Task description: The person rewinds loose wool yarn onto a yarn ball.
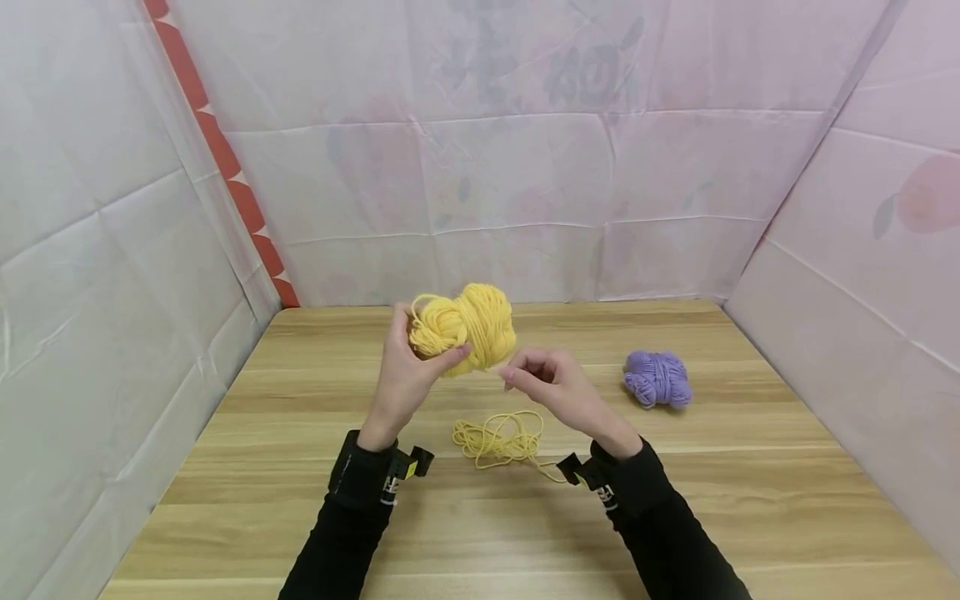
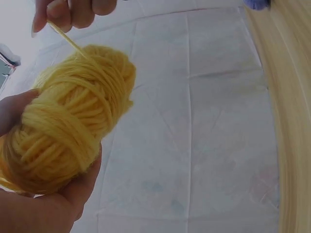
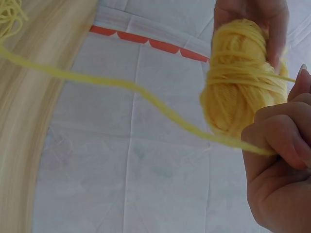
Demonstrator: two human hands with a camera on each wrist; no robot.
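Observation:
Raised above the table, a ball of yellow yarn (image 1: pixel 480 325) is gripped by my left hand (image 1: pixel 405 367), thumb on the near side. My right hand (image 1: pixel 555 387) is just right of the ball and pinches a yarn strand (image 2: pixel 73 44) that runs taut to it in the left wrist view. From the right hand's curled fingers (image 3: pixel 282 131), a slack strand (image 3: pixel 165 109) trails toward the table in the right wrist view. Below both hands lies a loose tangle of yellow yarn (image 1: pixel 498 440) on the wood.
A bundle of purple yarn (image 1: pixel 658 379) lies on the wooden table (image 1: pixel 750 500) to the right. White sheeting (image 1: pixel 517 183) walls the back and both sides, with a red strip (image 1: pixel 225 158) at the back left corner.

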